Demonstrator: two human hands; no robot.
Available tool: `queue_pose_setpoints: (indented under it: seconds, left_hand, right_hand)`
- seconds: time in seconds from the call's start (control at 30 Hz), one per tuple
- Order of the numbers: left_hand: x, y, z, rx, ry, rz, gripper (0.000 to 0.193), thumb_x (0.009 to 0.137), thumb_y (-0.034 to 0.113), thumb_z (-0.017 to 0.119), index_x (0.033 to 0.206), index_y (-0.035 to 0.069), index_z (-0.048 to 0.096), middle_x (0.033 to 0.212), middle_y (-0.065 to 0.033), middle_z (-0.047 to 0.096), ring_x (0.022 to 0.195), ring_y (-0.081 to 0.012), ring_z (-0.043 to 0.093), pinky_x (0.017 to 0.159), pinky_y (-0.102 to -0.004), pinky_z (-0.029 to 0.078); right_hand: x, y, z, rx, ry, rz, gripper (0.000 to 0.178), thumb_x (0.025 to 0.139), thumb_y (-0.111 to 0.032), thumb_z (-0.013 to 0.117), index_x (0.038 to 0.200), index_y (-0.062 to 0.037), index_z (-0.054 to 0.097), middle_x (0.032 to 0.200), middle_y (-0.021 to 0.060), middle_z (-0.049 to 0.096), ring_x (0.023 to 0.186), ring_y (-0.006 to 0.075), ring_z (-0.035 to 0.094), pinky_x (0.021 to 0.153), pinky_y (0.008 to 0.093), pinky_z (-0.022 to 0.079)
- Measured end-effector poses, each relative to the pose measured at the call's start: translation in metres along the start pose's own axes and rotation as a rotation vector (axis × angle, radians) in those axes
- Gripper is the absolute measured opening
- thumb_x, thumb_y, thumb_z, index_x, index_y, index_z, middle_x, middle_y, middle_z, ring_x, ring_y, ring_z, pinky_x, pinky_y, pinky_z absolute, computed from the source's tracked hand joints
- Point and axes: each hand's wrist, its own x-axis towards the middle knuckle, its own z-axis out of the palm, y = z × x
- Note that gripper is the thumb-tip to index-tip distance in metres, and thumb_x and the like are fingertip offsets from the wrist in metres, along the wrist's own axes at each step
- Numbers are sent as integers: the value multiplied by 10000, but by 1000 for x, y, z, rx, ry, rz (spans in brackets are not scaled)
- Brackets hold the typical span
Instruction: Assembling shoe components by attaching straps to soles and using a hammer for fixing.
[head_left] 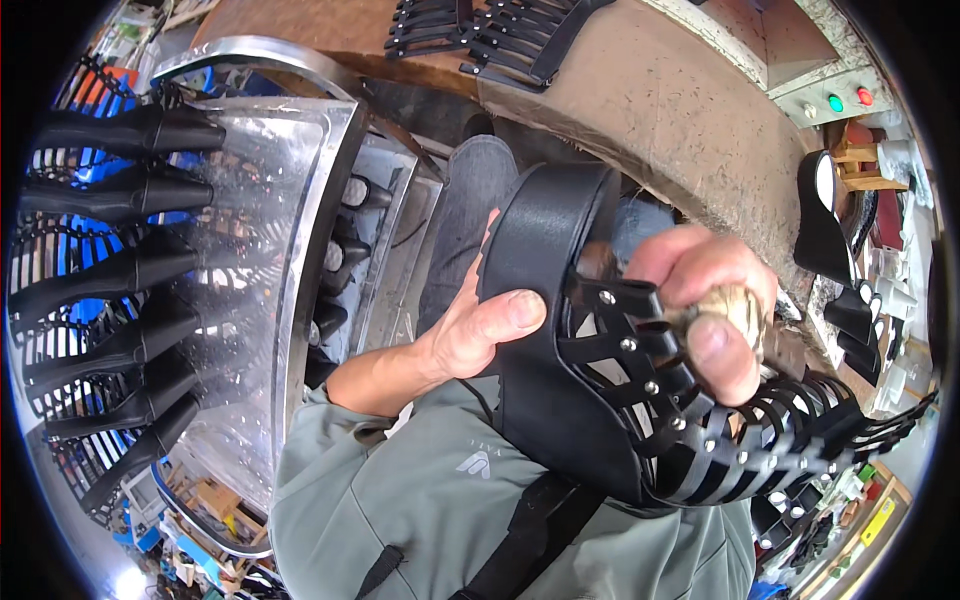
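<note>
A black platform strappy tall sandal (545, 240) lies tilted across my lap, its thick sole side toward my left and its studded straps trailing off to the right. My left hand (478, 335) grips the thick platform, thumb pressed on its side and the other fingers mostly hidden behind it. In my right hand (705, 265) is a crumpled yellowish-beige wad (730, 305), pinched between thumb and bent fingers over the straps. The right hand is slightly blurred, and whether the wad touches the straps I cannot tell.
To the left, a metal rack tray (250, 170) carries several similar black shoes (130, 250), with more shoes (345, 255) on a level below. Ahead stands a worn workbench (620, 90) with black strap pieces (490, 35). A control panel (840, 95) and more platform shoes (820, 215) are at the right.
</note>
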Motion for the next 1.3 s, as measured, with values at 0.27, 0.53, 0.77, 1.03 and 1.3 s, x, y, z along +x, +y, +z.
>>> queue_pose_setpoints:
  seconds: [0.27,0.53,0.77,1.03,1.3]
  left_hand:
    - [4,11,6,71,21,-44,746,798,359,669,1350,-4,321,1222,-108,501,1127,-180,482,985,-349,377]
    - [45,25,-13,191,-126,29,810,769,424,665,1360,-25,340,1250,-135,515,1145,-211,502,994,-355,387]
    - [53,63,8,368,-192,-34,688,851,356,640,1353,-40,386,1254,-121,548,1153,-200,519,1001,-323,389]
    - [53,60,13,459,-113,-32,552,870,320,616,1282,-13,460,1128,-90,587,1036,-152,535,924,-286,403]
    - [35,49,-2,453,155,21,615,851,412,604,1255,-37,488,1113,-115,621,965,-180,613,864,-308,486]
  right_hand:
    - [-7,-2,-4,-269,-86,-165,251,746,-197,687,854,14,604,862,213,655,698,251,659,666,344,537]
    - [5,14,-7,-223,388,-296,293,850,-217,619,1018,14,549,1046,226,588,651,143,552,610,258,475]
    - [-11,11,-24,217,80,125,414,791,-316,682,900,74,594,872,247,625,553,197,591,496,273,490]
    - [-6,9,-25,310,-31,433,337,717,-241,659,830,73,608,780,203,632,559,204,590,511,305,481]
    - [-31,27,-30,297,-352,200,279,719,-158,647,890,58,604,909,218,640,779,294,650,681,341,512]
